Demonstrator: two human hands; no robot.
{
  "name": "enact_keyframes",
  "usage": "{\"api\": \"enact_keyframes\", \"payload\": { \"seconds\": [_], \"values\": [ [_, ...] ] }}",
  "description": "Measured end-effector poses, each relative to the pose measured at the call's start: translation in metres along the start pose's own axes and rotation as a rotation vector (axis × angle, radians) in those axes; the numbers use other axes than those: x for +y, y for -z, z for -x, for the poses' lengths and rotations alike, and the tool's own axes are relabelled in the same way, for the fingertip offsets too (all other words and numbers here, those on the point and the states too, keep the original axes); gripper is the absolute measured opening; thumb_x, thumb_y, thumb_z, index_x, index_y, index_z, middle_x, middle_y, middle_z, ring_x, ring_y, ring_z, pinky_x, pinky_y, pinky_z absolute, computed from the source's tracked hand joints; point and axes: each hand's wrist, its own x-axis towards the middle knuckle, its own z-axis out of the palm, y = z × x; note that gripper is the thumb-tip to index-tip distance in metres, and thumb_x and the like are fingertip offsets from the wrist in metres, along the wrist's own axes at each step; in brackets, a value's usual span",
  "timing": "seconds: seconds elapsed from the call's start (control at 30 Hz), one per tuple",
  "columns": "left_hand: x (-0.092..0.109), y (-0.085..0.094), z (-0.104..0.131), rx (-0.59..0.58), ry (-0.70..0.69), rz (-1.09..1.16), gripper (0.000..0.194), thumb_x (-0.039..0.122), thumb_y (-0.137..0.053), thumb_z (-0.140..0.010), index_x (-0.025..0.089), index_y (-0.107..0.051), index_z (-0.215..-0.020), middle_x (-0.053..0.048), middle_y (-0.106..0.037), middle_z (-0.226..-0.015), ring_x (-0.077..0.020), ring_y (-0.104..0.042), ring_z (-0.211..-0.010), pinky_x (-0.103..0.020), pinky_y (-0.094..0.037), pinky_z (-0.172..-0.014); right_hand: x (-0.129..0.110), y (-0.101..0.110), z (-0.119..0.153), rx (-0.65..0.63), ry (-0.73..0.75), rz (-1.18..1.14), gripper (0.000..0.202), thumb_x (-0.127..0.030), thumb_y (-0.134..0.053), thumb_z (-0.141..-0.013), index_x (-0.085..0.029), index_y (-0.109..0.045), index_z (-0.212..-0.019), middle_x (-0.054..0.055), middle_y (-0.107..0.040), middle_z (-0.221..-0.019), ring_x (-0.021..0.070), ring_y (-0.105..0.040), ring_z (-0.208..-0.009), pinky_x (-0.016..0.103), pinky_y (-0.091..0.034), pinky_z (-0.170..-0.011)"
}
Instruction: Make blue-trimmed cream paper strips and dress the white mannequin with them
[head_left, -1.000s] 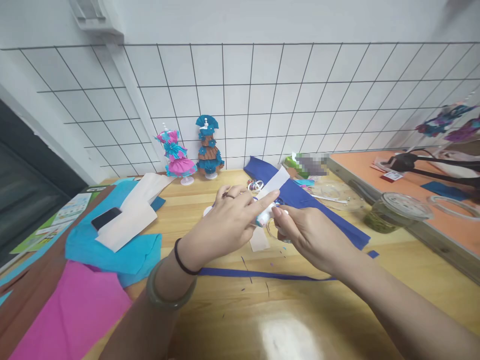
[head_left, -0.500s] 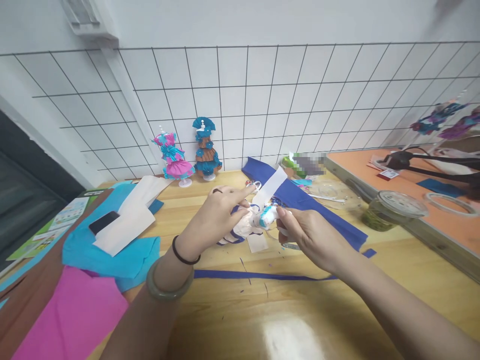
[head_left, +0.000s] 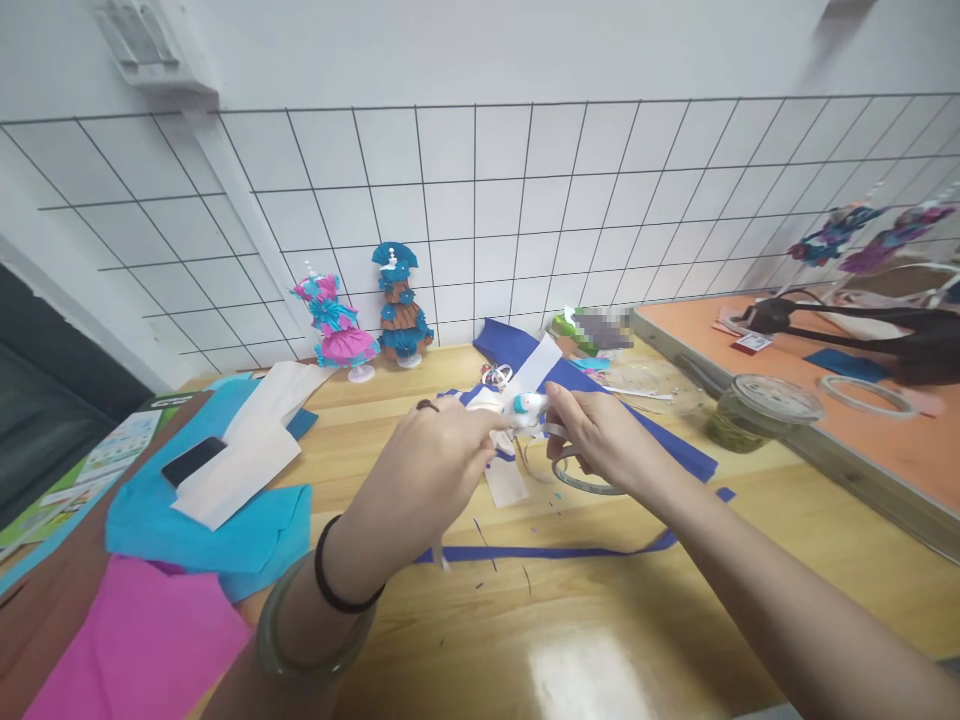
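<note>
Between my hands is a small white figure (head_left: 525, 405) with a light-blue patch, lying on its side, with white and blue paper around it. My left hand (head_left: 442, 455), fingers closed together, grips the paper part at its left; the fingertips are partly hidden. My right hand (head_left: 585, 425) pinches the figure's right end, and a roll of clear tape (head_left: 589, 485) hangs at its fingers. Behind lie a white paper strip (head_left: 538, 362) and a wide dark-blue paper sheet (head_left: 660, 430). A white paper piece (head_left: 506, 483) rests below the figure.
Two dressed figures, pink-blue (head_left: 345, 335) and brown-teal (head_left: 401, 310), stand by the tiled wall. On the left lie light-blue paper (head_left: 262, 520), pink paper (head_left: 142, 640) and a phone (head_left: 193, 460). A lidded jar (head_left: 750, 410) stands right; a narrow blue strip (head_left: 525, 552) crosses in front.
My left hand has turned and closed its fingers on the paper part. The tape roll shows more below my right hand. The camera view has shifted slightly.
</note>
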Motion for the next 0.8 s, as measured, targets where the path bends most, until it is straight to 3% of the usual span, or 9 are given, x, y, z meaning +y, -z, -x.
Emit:
{"api": "enact_keyframes", "payload": {
  "seconds": [0.17, 0.43, 0.5, 0.57, 0.67, 0.73, 0.8],
  "values": [
    [0.003, -0.017, -0.004, -0.23, 0.091, 0.263, 0.016, 0.012, -0.051, -0.076, 0.02, -0.065, -0.077, -0.001, -0.069, -0.079, -0.017, -0.062, -0.074, -0.029, -0.044, -0.066, 0.007, 0.001, -0.01, 0.016, -0.005, -0.069, 0.063, -0.059, -0.02, -0.089, -0.015, -0.06, -0.07, 0.007, -0.066, -0.06, 0.0114, -0.053, -0.041, 0.021, -0.037, -0.039],
    [0.005, -0.084, -0.016, -0.375, 0.337, 0.985, 0.013, 0.03, -0.056, -0.077, 0.018, -0.055, -0.082, -0.005, -0.068, -0.072, -0.0167, -0.065, -0.068, -0.027, -0.048, -0.062, 0.025, 0.009, -0.019, 0.069, -0.034, -0.242, 0.056, -0.061, -0.026, -0.087, -0.016, -0.053, -0.067, 0.007, -0.064, -0.055, 0.011, -0.048, -0.033, 0.022, -0.036, -0.033],
    [0.007, -0.094, -0.021, -0.304, 0.41, 1.083, 0.02, 0.038, -0.051, -0.082, 0.018, -0.049, -0.079, -0.003, -0.063, -0.065, -0.014, -0.062, -0.058, -0.025, -0.047, -0.056, 0.028, 0.011, -0.018, 0.105, -0.039, -0.29, 0.054, -0.062, -0.029, -0.086, -0.017, -0.052, -0.066, 0.006, -0.063, -0.053, 0.0119, -0.049, -0.035, 0.022, -0.036, -0.034],
    [0.009, -0.098, -0.024, -0.073, 0.425, 1.015, 0.026, 0.043, -0.046, -0.085, 0.018, -0.049, -0.078, -0.001, -0.06, -0.066, -0.0121, -0.058, -0.057, -0.023, -0.045, -0.055, 0.028, 0.014, -0.016, 0.129, -0.059, -0.315, 0.054, -0.062, -0.03, -0.085, -0.017, -0.051, -0.065, 0.006, -0.063, -0.053, 0.0116, -0.048, -0.035, 0.022, -0.036, -0.035],
    [0.005, -0.094, -0.024, 0.268, 0.377, 0.81, 0.024, 0.043, -0.048, -0.085, 0.019, -0.053, -0.084, -0.002, -0.061, -0.079, -0.013, -0.058, -0.072, -0.023, -0.044, -0.065, 0.025, 0.017, -0.012, 0.156, -0.067, -0.314, 0.055, -0.059, -0.029, -0.087, -0.016, -0.053, -0.063, 0.005, -0.063, -0.056, 0.0098, -0.046, -0.034, 0.022, -0.037, -0.037],
    [-0.001, -0.09, -0.024, 0.289, 0.373, 0.74, 0.026, 0.044, -0.047, -0.086, 0.02, -0.057, -0.084, -0.001, -0.061, -0.075, -0.0128, -0.057, -0.068, -0.023, -0.043, -0.063, 0.023, 0.016, -0.011, 0.192, -0.058, -0.331, 0.056, -0.058, -0.029, -0.087, -0.016, -0.054, -0.061, 0.005, -0.062, -0.055, 0.0095, -0.045, -0.034, 0.022, -0.036, -0.038],
    [-0.007, -0.089, -0.025, 0.217, 0.4, 0.717, 0.036, 0.048, -0.042, -0.087, 0.019, -0.059, -0.076, 0.0, -0.057, -0.061, -0.0118, -0.052, -0.055, -0.024, -0.041, -0.057, 0.022, 0.012, -0.011, 0.231, -0.05, -0.391, 0.054, -0.058, -0.03, -0.087, -0.016, -0.053, -0.063, 0.004, -0.062, -0.054, 0.0102, -0.046, -0.035, 0.023, -0.036, -0.038]
  ]
}}
